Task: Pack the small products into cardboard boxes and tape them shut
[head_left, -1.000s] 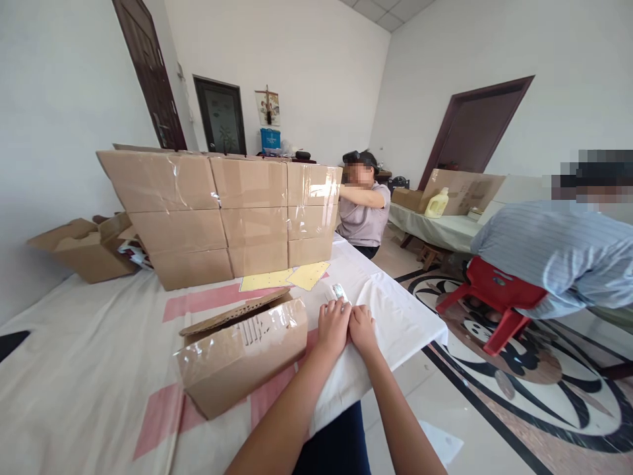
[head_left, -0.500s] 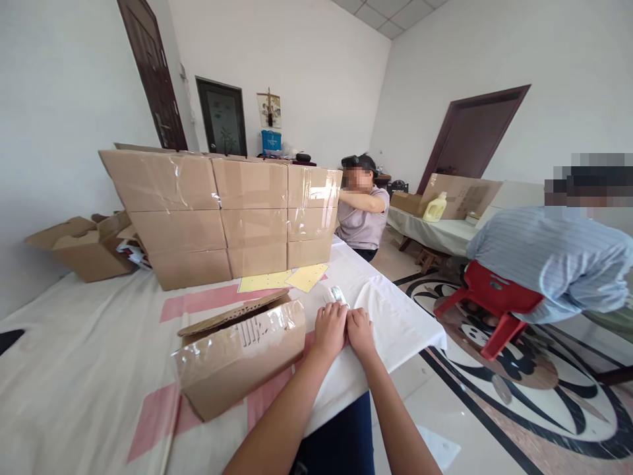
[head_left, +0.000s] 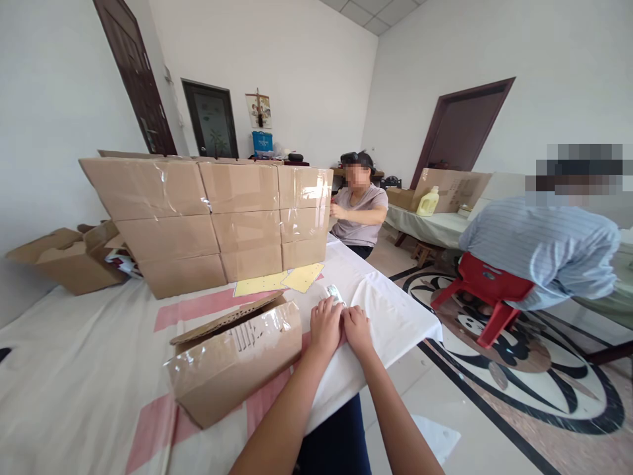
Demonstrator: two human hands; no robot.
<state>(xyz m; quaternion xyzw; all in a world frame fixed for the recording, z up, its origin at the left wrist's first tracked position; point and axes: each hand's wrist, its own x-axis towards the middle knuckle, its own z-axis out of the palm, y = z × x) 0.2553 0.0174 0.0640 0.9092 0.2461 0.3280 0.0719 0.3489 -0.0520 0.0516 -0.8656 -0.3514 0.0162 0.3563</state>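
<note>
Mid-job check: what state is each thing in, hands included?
Small pale item: partly hidden
Left hand: fingers curled by item, grip unclear
Right hand: fingers curled, grip unclear
Near carton: flap partly raised
Carton stack: three high
Leftmost carton: flaps open
Yellow sheets: lying flat
Yellow bottle: upright
Red chair: occupied
Glass-panelled door: looks shut

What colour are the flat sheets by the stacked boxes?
The sheets are yellow, best seen in the head view.

1. One box (head_left: 237,363) lies on the table (head_left: 395,323), left of the left hand (head_left: 325,323).
2. The right hand (head_left: 357,326) is beside the left hand.
3. Sheets (head_left: 260,284) lie before the stack (head_left: 242,231).
4. A jug (head_left: 428,202) stands on the far table (head_left: 440,227).
</note>
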